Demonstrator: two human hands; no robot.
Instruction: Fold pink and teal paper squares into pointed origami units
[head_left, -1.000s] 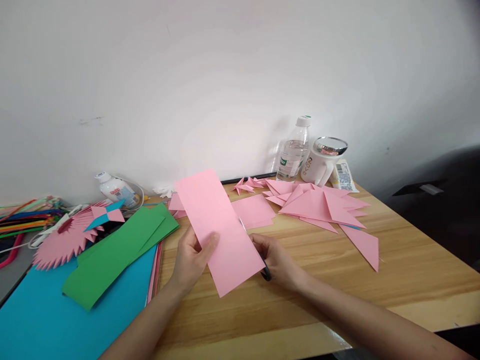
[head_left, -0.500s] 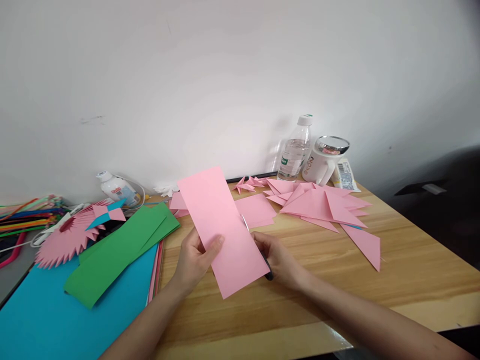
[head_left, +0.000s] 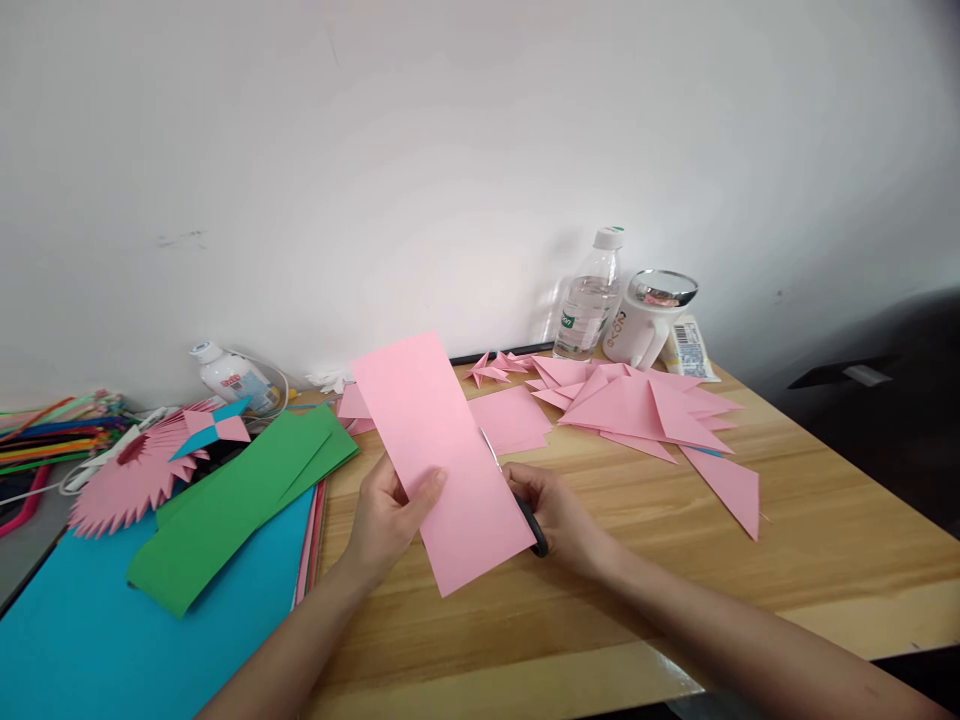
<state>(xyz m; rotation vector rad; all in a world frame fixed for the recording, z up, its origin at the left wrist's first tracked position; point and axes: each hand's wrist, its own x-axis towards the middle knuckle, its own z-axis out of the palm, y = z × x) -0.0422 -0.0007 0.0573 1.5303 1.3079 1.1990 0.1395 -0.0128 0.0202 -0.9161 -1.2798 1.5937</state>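
Note:
A long pink sheet of paper is pinched in my left hand, thumb on top and the other fingers behind it. My right hand is closed on a pair of scissors with black handles. Part of a blade shows along the sheet's right edge; the rest is hidden behind the paper. Whether the blades are in the paper I cannot tell. More pink paper lies on the wooden table behind the sheet.
Folded pink pieces lie at the right, near a water bottle and a white mug. At the left, green strips rest on blue sheets, beside a pleated pink paper piece and a small white bottle.
The scissors have shifted slightly relative to the sheet, so more of the black handle and blade shows at its right edge. Both hands stay in nearly the same place.

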